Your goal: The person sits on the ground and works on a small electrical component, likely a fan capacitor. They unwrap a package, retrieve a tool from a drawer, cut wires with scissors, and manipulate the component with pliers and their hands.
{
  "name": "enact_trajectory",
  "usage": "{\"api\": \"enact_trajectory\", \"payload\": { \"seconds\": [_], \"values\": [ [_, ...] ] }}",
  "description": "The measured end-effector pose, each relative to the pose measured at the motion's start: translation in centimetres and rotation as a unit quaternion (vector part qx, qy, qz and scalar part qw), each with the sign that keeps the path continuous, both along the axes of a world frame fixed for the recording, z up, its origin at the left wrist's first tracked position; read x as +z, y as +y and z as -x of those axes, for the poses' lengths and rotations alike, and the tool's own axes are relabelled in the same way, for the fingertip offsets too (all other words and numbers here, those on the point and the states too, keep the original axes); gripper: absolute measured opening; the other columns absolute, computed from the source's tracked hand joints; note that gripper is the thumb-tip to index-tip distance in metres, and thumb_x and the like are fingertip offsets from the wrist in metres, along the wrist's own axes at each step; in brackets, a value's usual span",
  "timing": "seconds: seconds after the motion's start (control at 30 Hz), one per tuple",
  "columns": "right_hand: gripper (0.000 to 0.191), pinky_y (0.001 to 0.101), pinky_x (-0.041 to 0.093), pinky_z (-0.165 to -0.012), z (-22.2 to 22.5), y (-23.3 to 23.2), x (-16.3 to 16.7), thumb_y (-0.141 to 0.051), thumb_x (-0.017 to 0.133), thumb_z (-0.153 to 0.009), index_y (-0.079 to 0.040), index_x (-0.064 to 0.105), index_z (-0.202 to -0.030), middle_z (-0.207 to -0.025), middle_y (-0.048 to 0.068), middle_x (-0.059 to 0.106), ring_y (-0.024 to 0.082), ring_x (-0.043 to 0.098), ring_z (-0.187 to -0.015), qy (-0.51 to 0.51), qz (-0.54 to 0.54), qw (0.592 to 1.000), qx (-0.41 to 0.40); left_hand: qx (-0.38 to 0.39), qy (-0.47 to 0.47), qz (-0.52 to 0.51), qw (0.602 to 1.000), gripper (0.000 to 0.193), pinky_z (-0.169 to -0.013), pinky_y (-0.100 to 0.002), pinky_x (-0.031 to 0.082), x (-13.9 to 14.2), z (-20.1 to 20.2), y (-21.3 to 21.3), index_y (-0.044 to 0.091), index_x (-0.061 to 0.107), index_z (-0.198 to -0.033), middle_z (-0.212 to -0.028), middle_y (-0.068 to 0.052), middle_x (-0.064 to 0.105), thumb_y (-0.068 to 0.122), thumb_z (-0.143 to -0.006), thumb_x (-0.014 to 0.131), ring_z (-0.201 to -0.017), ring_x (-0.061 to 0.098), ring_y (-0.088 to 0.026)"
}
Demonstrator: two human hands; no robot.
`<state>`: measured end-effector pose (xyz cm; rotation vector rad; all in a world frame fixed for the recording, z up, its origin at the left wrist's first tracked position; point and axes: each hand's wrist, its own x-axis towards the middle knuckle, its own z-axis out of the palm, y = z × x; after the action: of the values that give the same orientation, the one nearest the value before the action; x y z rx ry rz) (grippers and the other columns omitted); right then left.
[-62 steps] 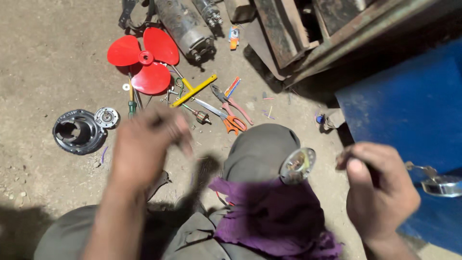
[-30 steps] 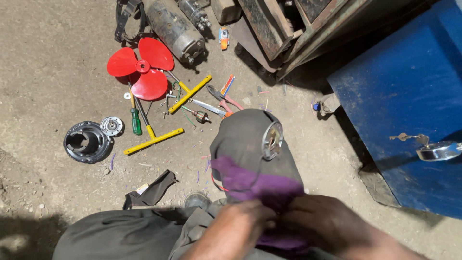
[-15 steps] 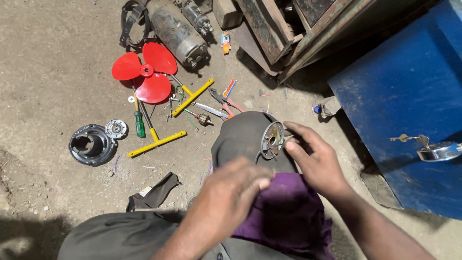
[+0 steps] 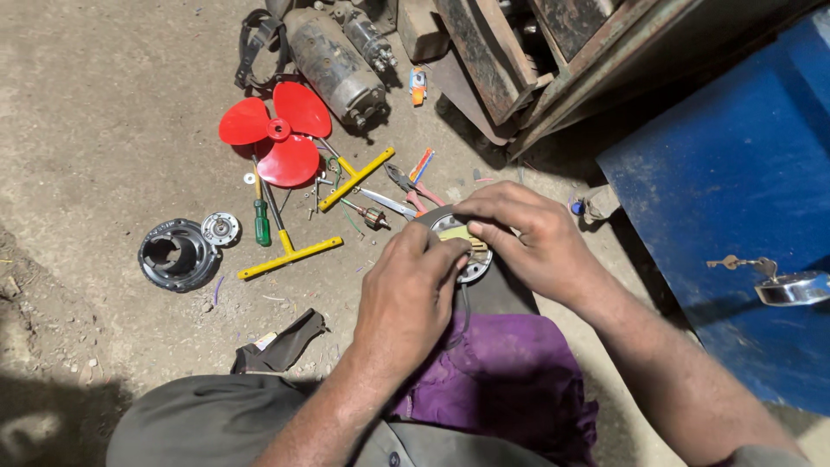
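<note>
Hands (image 4: 471,259) both grip round motor part (image 4: 462,246) on knee, face up.

Red fan blade (image 4: 277,134), purple cloth (image 4: 510,380), yellow T-wrenches (image 4: 290,257), blue door (image 4: 735,199).

Even daylight on ground, dark shadow bottom left, sharp focus, slight wide-angle distortion
</note>
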<state>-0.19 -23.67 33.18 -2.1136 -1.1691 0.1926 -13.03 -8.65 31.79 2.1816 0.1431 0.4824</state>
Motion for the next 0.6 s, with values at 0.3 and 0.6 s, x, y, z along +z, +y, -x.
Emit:
{"api": "enact_trajectory", "payload": {
  "seconds": [0.3, 0.6],
  "values": [
    [0.032, 0.0374, 0.055, -0.085, 1.4, -1.5, 0.1, -0.008, 0.080, -0.085, -0.004, 0.073, -0.116, -0.105, 0.009, 0.072, 0.027, 0.070, -0.099, -0.136, -0.076, 0.986, 0.058, -0.009, -0.012, -0.012, 1.000, 0.017, -0.078, -0.045, 0.054, -0.4, -0.4, 0.0, 0.004, 0.070, -0.103, -0.096, -0.012, 0.061, 0.013, -0.089, 0.073, -0.094, 0.066, -0.033],
    [0.012, 0.0359, 0.054, -0.089, 1.9, -2.3, -1.0, -0.008, 0.077, -0.090, -0.003, 0.072, -0.099, -0.102, 0.008, 0.073, 0.025, 0.070, -0.100, -0.078, -0.097, 0.992, 0.020, -0.031, -0.039, -0.007, 0.999, 0.012, -0.077, -0.043, 0.055, -0.1, -0.4, 0.3, 0.005, 0.070, -0.099, -0.096, -0.009, 0.064, 0.009, -0.089, 0.073, -0.094, 0.067, -0.031]
  ]
}}
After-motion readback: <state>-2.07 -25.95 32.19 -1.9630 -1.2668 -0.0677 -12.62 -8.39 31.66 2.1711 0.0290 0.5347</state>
